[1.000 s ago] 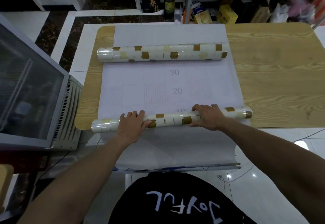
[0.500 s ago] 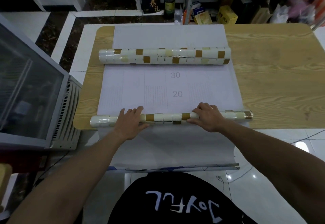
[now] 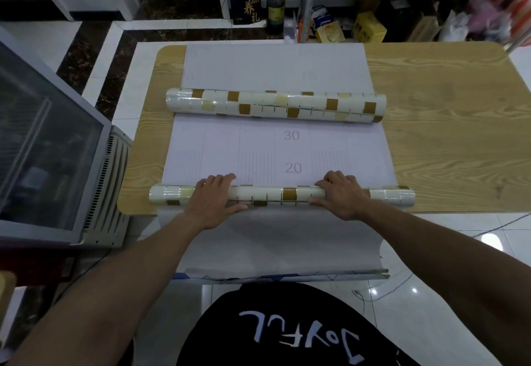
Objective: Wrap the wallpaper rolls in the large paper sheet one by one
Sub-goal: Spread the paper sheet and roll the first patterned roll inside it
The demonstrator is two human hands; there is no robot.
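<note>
Wallpaper roll [image 3: 267,196] sits under left grip [image 3: 214,201] and right grip [image 3: 342,197], both pressing flat-fingered, on paper sheet [image 3: 253,147]; wrap looks barely begun, so next the flap hanging nearside of the grips needs folding over it.

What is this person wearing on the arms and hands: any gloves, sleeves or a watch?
Nothing. The left hand and right hand have no gloves, and the forearms show no sleeves, watch or bands. A black garment with white lettering covers the body.
</note>
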